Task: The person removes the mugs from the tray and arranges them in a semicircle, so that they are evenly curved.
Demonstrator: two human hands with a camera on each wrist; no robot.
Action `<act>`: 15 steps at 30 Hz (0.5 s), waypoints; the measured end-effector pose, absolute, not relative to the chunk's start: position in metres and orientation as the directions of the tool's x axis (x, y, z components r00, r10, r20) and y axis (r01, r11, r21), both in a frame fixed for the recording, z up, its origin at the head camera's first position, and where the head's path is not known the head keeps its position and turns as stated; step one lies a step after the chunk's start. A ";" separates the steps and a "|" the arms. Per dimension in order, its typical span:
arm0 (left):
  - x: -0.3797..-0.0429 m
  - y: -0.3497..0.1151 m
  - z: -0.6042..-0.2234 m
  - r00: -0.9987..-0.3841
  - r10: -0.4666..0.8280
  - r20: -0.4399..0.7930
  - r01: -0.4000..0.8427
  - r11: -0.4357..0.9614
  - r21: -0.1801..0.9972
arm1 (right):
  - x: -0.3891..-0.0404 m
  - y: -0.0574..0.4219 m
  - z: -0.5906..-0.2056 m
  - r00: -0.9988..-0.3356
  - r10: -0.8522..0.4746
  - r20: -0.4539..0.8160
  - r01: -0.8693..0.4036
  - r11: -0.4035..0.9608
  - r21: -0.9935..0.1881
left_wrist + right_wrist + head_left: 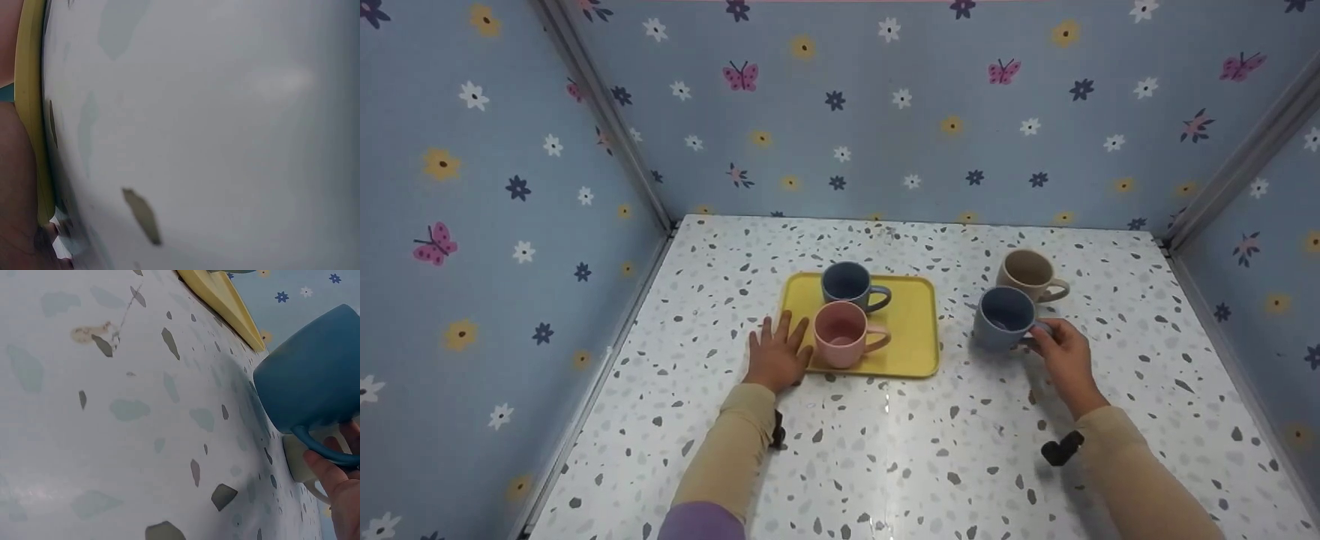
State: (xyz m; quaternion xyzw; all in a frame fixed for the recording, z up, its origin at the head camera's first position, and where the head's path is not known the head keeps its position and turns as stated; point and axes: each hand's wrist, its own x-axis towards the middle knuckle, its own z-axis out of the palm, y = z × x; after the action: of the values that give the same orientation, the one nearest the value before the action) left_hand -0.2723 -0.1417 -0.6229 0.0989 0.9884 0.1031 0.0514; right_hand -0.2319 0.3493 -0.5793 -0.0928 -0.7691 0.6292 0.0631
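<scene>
Your right hand (1065, 356) pinches the held blue mug (997, 330) by its handle, fingers closed round it; the mug is roughly upright, handle toward that hand; it looks just off the tabletop (922, 450), base contact hard to tell; it's beside the right edge of the yellow tray (911, 330), tray's long axis running left-right, so the right hand is nearer and the tray lies to its left; your left hand (778, 356) has fingers spread straight over the tray's front-left corner, gripping nothing; the tray carries the pink mug (840, 337) by its front edge and a second blue mug (846, 285) behind, handles pointing right; beige mug (1027, 271) stands just behind the held one, toward the tabletop's back-right corner; no contents visible in any mug.
</scene>
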 end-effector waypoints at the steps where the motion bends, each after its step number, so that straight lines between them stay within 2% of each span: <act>1: -0.272 -0.142 -0.623 -0.975 0.207 -0.078 0.187 0.959 0.211 | -0.232 0.352 -0.579 -0.974 0.226 -0.019 0.061 0.182 -0.981; 15: -0.272 -0.142 -0.623 -0.977 0.204 -0.055 0.188 0.960 0.207 | -0.225 0.381 -0.582 -0.944 0.319 -0.084 0.134 0.137 -0.982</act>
State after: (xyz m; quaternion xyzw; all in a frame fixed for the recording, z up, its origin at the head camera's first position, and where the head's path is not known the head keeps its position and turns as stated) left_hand -0.2719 -0.1420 -0.6232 0.0990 0.9892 0.1009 0.0381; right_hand -0.2250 0.3810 -0.5822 -0.1509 -0.7505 0.6393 0.0726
